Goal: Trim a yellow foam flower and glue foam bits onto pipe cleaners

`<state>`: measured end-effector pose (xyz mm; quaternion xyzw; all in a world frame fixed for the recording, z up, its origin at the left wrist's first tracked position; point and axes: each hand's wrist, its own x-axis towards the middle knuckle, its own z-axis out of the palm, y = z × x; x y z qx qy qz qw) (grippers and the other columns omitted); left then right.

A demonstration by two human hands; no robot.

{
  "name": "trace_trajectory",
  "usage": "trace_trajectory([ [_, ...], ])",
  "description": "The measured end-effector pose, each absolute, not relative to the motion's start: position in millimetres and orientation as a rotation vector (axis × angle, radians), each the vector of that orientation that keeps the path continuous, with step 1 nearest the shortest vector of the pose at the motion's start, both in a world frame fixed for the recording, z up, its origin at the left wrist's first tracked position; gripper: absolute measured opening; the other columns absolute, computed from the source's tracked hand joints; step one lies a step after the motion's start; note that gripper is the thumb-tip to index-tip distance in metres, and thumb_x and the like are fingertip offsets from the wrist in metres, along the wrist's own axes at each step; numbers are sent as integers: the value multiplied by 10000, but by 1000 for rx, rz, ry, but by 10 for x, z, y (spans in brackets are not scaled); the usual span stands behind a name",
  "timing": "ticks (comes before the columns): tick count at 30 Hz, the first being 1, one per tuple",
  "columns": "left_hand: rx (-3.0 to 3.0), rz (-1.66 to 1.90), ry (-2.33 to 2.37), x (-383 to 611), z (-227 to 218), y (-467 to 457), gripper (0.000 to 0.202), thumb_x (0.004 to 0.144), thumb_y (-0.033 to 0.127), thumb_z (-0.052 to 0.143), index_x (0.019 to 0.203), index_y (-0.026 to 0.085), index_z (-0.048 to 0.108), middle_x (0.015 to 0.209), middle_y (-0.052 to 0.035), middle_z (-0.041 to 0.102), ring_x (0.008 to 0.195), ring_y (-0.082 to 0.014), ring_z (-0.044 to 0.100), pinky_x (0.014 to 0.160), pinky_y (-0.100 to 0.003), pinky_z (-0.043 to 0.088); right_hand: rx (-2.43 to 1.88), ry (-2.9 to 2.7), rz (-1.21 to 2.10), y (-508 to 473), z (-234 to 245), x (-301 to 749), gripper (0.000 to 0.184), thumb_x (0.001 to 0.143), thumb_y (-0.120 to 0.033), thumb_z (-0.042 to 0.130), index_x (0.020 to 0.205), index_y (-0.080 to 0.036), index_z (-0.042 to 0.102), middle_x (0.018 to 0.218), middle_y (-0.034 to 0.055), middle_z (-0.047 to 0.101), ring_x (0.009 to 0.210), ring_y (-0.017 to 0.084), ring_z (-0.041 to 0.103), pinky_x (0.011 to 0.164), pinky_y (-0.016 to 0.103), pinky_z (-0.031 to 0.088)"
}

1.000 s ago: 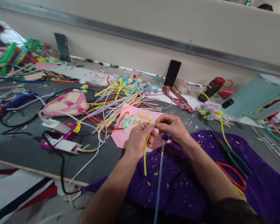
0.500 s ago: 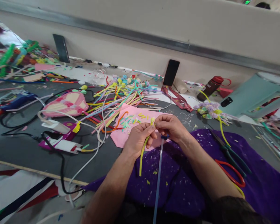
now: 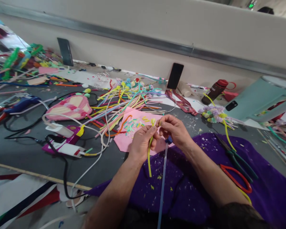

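Note:
My left hand point(image 3: 144, 140) is closed around a yellow-green fuzzy stem point(image 3: 149, 162), like a pipe cleaner, which hangs down below the fingers. A small pale yellow bud point(image 3: 153, 121) tops the stem, just above my left thumb. Close beside the bud, my right hand point(image 3: 173, 128) pinches its thumb and fingers together; what lies between them is too small to make out. Under the right hand a translucent pale blue rod point(image 3: 163, 181) with a dark blue tip point(image 3: 168, 140) rises from the lower edge. A pink sheet point(image 3: 122, 143) with short yellow and green pieces lies behind the hands.
Pliers point(image 3: 235, 156) with one red and one green handle rest on purple cloth point(image 3: 193, 187) at right. Behind lie many coloured stems point(image 3: 133, 101) and a flower bunch point(image 3: 213, 113). A cabled power strip point(image 3: 66, 140) sits left; a phone point(image 3: 175, 76) leans on the wall.
My right fingertips have drawn slightly apart from the bud. The yellow-green stem now hangs more upright, and the dark blue tip shows more fully. The camera view has shifted a little.

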<state>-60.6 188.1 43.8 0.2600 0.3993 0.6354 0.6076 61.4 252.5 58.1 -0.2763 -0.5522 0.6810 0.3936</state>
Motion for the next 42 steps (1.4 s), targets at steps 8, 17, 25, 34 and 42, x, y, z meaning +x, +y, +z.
trace_trajectory([
  [8,597,1454,1004,-612,463,1885,287,657,373,729,642,129,580,544,21,625,294,-22,410,294,-151,289,-790,-1647,1655,2583,688,738,129,716,-244,676,811,-157,669,584,-45,582,442,57,480,409,180,380],
  [17,661,1391,1013,-595,478,1867,289,687,365,704,589,128,571,422,39,552,260,-24,369,279,-145,262,-793,-1660,1689,2569,682,734,215,695,-253,717,854,-165,602,593,-56,584,424,56,495,387,166,383],
  [25,646,1422,974,-633,442,1880,289,704,367,701,613,127,567,485,31,590,278,-24,408,280,-137,295,-862,-1723,1702,2528,711,732,205,781,-340,641,722,-148,596,456,-67,507,361,40,383,350,152,276],
  [34,660,1371,874,-621,471,1870,308,694,376,715,630,130,540,480,37,587,251,-29,380,246,-145,272,-635,-1394,2113,2595,585,725,236,738,-322,708,712,-113,602,555,-40,544,344,-1,321,340,149,156],
  [42,675,1355,879,-595,444,1854,281,715,349,701,629,134,541,483,47,578,261,-26,387,253,-138,271,-554,-1308,2275,2655,440,713,329,676,-384,753,661,-123,554,490,-66,499,303,-8,238,324,153,129],
])
